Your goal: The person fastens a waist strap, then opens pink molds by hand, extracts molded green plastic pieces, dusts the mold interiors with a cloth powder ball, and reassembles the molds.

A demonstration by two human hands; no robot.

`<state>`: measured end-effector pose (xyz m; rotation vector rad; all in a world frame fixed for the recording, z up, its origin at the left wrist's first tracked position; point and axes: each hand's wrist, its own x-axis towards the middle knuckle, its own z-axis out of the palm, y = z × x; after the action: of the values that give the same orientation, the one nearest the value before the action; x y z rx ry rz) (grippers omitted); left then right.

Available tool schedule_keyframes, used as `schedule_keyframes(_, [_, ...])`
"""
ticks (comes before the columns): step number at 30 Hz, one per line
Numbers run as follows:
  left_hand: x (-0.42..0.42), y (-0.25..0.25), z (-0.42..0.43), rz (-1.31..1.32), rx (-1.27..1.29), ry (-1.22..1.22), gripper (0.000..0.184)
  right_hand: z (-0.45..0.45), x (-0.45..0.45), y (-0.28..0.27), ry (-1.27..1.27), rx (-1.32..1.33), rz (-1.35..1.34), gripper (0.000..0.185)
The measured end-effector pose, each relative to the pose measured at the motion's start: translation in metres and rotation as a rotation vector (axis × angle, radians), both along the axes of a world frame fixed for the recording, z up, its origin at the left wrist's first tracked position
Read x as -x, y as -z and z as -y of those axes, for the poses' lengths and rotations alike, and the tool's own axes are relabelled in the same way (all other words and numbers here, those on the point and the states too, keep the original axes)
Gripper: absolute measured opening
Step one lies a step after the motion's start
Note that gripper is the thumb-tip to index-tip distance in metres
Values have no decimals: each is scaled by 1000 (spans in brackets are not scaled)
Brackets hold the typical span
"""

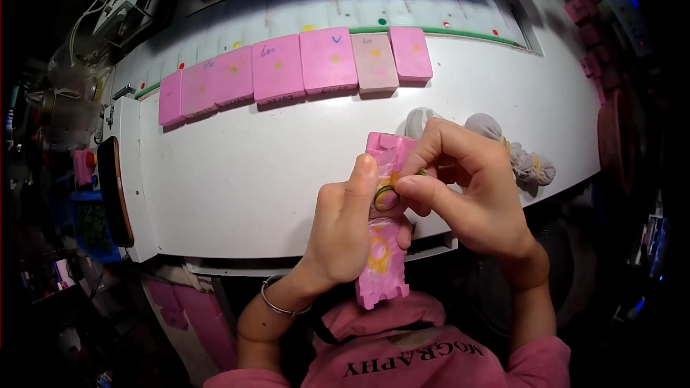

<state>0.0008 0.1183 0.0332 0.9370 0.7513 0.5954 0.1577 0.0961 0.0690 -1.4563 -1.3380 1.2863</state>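
Note:
My left hand (343, 224) grips a long pink rubber mold (389, 289), its thumb along the left edge and fingertips showing at the right side. The mold is opened out, with a notched lower end and yellow stains around its hollows. A dark ring-shaped piece (387, 188) sits on the upper part. My right hand (460, 183) is closed in a pinch over this piece, thumb and forefinger together. A small orange-yellow bit and something greenish show at the fingertips; exactly what they hold is partly hidden.
Several pink mold blocks (279, 72) stand in a row at the back of the white table (223, 187). Grey cloth bundles (532, 165) tied with bands lie to the right. A phone (115, 190) rests at the left edge, beside a blue basket (92, 205).

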Motion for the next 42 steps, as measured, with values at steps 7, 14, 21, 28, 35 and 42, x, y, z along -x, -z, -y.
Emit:
schedule_keyframes(7, [4, 1, -11, 129, 160, 25, 59, 3, -2, -3, -66, 19, -156, 9])
schedule_keyframes(14, [13, 15, -18, 205, 444, 92, 70, 22, 1, 0, 148, -256, -472, 8])
schedule_keyframes(21, [13, 17, 11, 336, 17, -21, 45, 21, 9, 32, 201, -677, 240, 22])
schedule_keyframes(28, [9, 14, 7, 157, -139, -191, 7, 26, 10, 27, 112, -848, 577, 21])
schedule_keyframes(35, [12, 11, 1, 21, -377, -196, 7, 22, -2, 12, -116, -54, 53, 29])
schedule_keyframes(42, [23, 14, -6, -230, -632, -218, 7, -5, 10, -5, -211, -333, 475, 20])
